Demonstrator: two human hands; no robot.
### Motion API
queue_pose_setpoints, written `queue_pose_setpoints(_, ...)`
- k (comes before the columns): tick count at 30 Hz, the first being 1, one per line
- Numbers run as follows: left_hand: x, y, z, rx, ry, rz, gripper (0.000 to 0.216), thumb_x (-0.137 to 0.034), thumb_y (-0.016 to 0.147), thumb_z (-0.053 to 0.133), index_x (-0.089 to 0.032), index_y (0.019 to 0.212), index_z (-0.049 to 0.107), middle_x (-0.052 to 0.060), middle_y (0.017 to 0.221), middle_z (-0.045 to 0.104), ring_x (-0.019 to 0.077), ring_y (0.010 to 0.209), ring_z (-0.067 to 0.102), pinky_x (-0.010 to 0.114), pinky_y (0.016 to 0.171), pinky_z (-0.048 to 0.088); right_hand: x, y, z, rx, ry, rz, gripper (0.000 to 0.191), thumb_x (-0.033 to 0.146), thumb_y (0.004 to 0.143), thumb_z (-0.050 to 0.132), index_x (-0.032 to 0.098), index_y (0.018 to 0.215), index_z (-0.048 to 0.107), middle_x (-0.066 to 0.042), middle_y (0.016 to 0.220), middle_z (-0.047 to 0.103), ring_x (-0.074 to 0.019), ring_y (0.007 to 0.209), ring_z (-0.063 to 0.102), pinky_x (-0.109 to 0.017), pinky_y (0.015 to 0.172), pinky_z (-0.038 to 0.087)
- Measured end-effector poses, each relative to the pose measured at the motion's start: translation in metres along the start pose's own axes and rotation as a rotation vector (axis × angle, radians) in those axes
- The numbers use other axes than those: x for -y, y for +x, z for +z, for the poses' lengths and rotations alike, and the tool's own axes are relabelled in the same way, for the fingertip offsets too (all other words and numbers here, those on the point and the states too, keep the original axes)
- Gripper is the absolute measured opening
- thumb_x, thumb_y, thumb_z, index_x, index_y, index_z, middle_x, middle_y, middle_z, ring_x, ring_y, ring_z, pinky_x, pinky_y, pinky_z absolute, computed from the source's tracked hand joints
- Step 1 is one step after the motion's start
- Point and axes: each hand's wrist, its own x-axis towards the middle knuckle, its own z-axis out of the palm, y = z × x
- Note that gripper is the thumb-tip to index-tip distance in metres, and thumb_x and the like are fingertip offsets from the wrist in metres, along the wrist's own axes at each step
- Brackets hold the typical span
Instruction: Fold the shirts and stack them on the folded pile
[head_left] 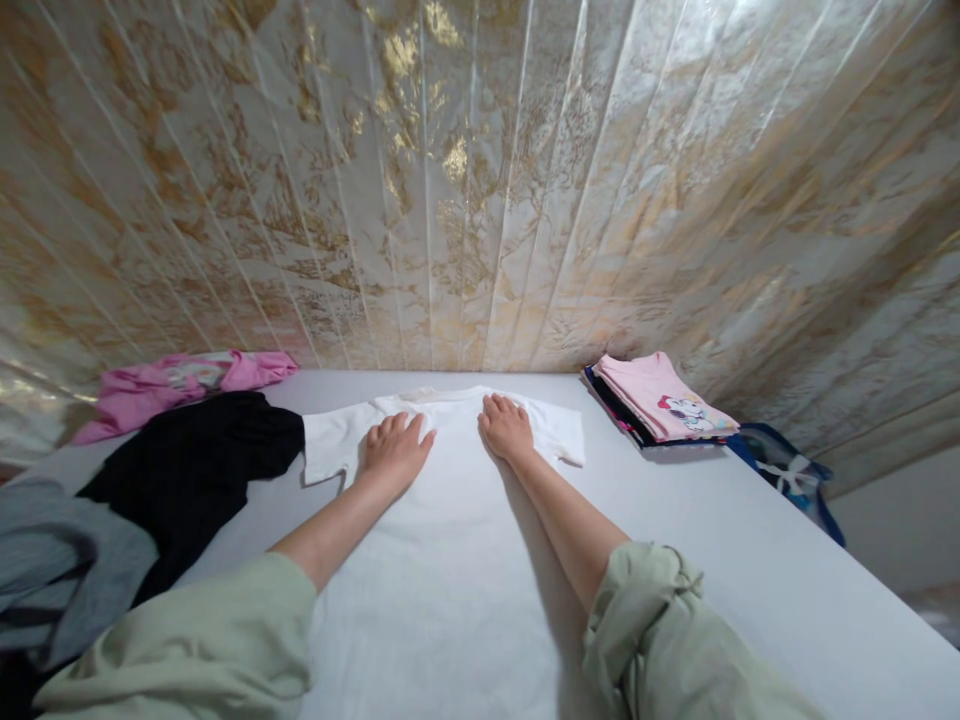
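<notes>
Head camera looks down on both hands laid palm-down on a white T-shirt. The left hand rests below the shirt's left shoulder and the right hand just beside the neckline. Both are open with the fingers spread, gripping nothing. Flat palms like this seem meant to press the cloth smooth rather than lift it. The pale green sleeves are pushed up the forearms, probably to keep them off the fabric.

The T-shirt lies face-down or face-up, which one cannot be told, spread full length on the white table with its collar towards the wall. Touching its left sleeve is a crumpled black garment. Farther left of the shirt lie a pink garment and a grey garment, all loose and unfolded. To the right of the shirt, well apart, sits a stack of folded clothes topped by a pink printed top, likely kept separate as finished pieces. A blue bag lies beyond it.
</notes>
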Motion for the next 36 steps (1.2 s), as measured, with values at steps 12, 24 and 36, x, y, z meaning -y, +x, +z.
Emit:
queue_pose_setpoints(12,0.020,0.049,0.013,0.111,-0.019,-0.057,0.062,-0.046,0.095,0.022,-0.016,0.148,0.033,0.007,0.157,0.028,0.0251,0.145,0.024,0.048,0.116,0.019,0.009,-0.003,-0.006,0.020,-0.037,0.140,0.056,0.043,0.097,0.024,0.022,0.149,0.032,-0.007,0.156,0.030,-0.0249,0.142,0.022,-0.050,0.113,0.012)
queue_pose_setpoints(24,-0.043,0.008,0.027,0.035,-0.093,0.132,0.062,-0.047,0.096,0.022,-0.016,0.149,0.030,0.008,0.158,0.025,0.0214,0.146,0.022,0.043,0.118,0.015,0.010,-0.004,-0.012,0.044,0.003,0.133,0.055,0.041,0.098,0.028,0.018,0.147,0.035,-0.011,0.155,0.031,-0.0267,0.141,0.025,-0.050,0.113,0.017)
queue_pose_setpoints(36,-0.019,0.008,0.017,0.082,-0.060,0.130,0.061,-0.048,0.097,0.022,-0.019,0.150,0.030,0.007,0.159,0.023,0.0232,0.146,0.022,0.045,0.117,0.017,0.007,-0.070,-0.012,0.066,-0.004,-0.031,0.061,0.045,0.098,0.029,0.014,0.150,0.029,-0.007,0.157,0.026,-0.0229,0.144,0.021,-0.044,0.116,0.015)
